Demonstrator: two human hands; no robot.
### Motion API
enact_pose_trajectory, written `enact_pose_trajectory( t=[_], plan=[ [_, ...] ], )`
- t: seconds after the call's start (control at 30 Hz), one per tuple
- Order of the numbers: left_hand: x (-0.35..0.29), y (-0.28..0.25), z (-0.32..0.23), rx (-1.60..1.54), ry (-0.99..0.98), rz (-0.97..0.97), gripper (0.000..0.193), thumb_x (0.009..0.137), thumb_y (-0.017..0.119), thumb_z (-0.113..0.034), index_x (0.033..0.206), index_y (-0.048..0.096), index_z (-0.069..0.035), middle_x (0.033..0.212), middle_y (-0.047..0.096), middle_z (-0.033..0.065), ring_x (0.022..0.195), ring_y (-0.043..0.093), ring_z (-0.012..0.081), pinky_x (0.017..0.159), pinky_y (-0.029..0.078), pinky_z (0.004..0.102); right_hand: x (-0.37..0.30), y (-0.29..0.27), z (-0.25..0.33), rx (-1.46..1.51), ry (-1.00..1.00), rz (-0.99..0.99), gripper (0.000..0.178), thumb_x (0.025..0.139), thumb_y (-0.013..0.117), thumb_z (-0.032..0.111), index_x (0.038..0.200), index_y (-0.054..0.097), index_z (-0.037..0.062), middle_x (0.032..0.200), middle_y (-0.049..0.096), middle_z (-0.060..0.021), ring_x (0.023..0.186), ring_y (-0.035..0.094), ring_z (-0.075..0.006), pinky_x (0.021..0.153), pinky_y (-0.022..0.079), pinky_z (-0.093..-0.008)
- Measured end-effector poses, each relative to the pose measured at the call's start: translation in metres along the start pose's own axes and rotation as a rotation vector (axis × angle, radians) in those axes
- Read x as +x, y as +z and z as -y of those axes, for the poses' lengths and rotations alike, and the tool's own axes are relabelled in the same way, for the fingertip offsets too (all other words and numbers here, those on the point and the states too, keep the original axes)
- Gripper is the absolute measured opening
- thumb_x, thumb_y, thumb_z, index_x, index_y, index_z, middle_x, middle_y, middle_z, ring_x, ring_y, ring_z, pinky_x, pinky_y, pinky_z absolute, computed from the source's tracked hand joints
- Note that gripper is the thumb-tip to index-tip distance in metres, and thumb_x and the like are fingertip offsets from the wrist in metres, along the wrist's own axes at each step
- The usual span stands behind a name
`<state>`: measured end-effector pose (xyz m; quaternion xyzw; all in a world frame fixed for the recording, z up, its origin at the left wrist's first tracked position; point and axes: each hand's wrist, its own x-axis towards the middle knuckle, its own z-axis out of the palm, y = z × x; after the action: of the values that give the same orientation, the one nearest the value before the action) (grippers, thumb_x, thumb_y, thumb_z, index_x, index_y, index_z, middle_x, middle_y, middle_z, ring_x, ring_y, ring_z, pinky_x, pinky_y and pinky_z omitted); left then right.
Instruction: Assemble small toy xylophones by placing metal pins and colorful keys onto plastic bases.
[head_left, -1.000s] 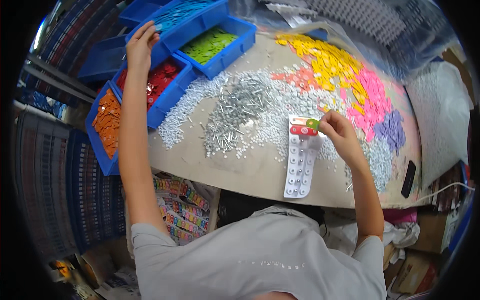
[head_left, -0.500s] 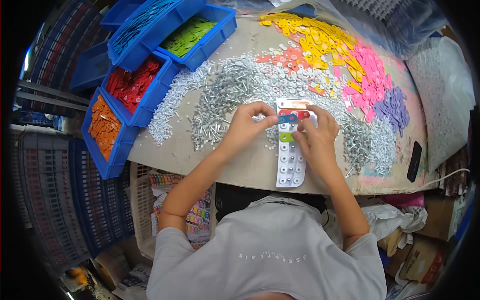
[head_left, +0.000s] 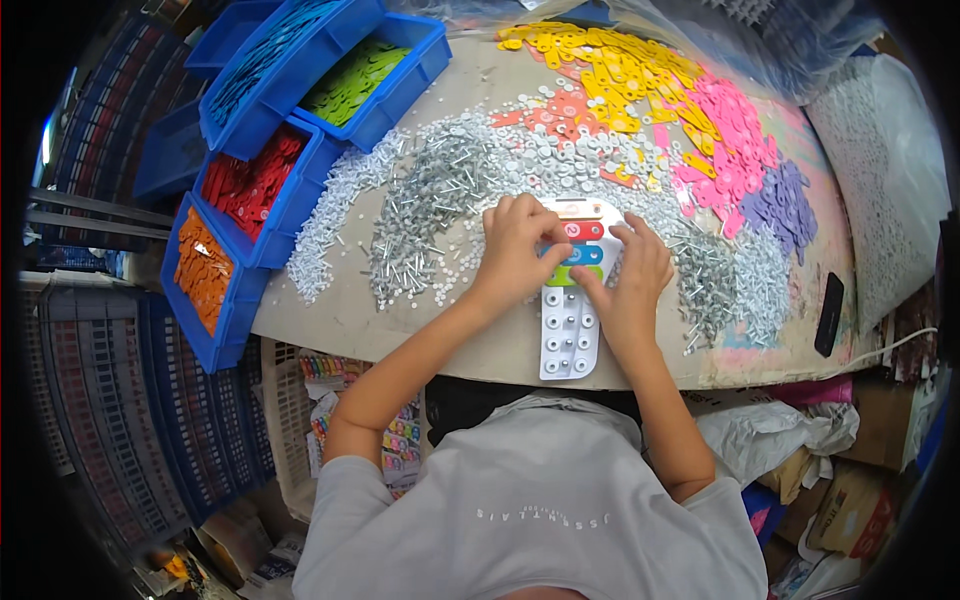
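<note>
A white plastic board (head_left: 569, 340) with rows of round sockets and pegs lies in front of me. Across its upper part sit a peach strip (head_left: 577, 209), a red strip (head_left: 583, 231), a blue strip (head_left: 585, 254) and a green strip (head_left: 562, 278). My left hand (head_left: 522, 252) has its fingers curled and its thumb at the blue strip's left end. My right hand (head_left: 636, 280) is beside the board's right edge, thumb resting by the green strip and fingers apart from it. The left fingertips are partly hidden.
Blue bins hold red strips (head_left: 252, 180), orange strips (head_left: 203, 270), green strips (head_left: 358, 85) and blue strips (head_left: 275, 62). Loose metal pins (head_left: 425, 205) and white caps (head_left: 570, 165) surround the board's far side. Yellow (head_left: 620, 70), pink (head_left: 735, 150) and purple strips (head_left: 782, 210) lie beyond; a black phone (head_left: 829, 315) is at right.
The blue strip has come down from its tilt over the red strip and now lies across the board between red and green. Both hands have shifted slightly, with the left further over the board.
</note>
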<state>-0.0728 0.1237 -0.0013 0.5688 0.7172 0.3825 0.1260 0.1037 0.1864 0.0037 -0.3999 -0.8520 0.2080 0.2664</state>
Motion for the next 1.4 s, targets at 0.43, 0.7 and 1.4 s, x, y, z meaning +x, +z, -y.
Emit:
enact_pose_trajectory(
  t=[0.43, 0.7, 1.4],
  plan=[
    [0.061, -0.041, 0.037, -0.106, 0.042, -0.242, 0.008, 0.087, 0.072, -0.008, 0.094, 0.072, -0.006, 0.098, 0.068, 0.0118, 0.093, 0.065, 0.0271, 0.086, 0.051, 0.0385, -0.005, 0.001, -0.001, 0.056, -0.001, 0.007, 0.066, 0.075, 0.085, 0.026, 0.13, 0.053, 0.0064, 0.143, 0.05, -0.0138, 0.136, 0.04, -0.0347, 0.112, 0.025, -0.0504],
    [0.147, -0.034, 0.098, 0.587, 0.123, -0.007, 0.014, 0.087, 0.071, -0.019, 0.09, 0.076, -0.006, 0.091, 0.07, 0.012, 0.089, 0.067, 0.0309, 0.08, 0.052, 0.0445, -0.004, -0.004, 0.0, 0.046, -0.01, -0.014, 0.063, 0.078, 0.083, 0.026, 0.13, 0.053, 0.0066, 0.141, 0.05, -0.0132, 0.135, 0.04, -0.0345, 0.111, 0.026, -0.0494],
    [0.084, -0.051, 0.056, -0.283, -0.103, -0.109, 0.021, 0.097, 0.065, -0.021, 0.091, 0.071, -0.002, 0.074, 0.065, 0.0052, 0.07, 0.062, 0.0184, 0.066, 0.049, 0.0328, 0.141, -0.052, -0.162, -0.439, -0.058, 0.025, 0.016, 0.088, 0.066, 0.009, 0.103, 0.072, 0.0082, 0.097, 0.068, -0.0134, 0.098, 0.063, -0.0331, 0.086, 0.048, -0.0472]
  ],
)
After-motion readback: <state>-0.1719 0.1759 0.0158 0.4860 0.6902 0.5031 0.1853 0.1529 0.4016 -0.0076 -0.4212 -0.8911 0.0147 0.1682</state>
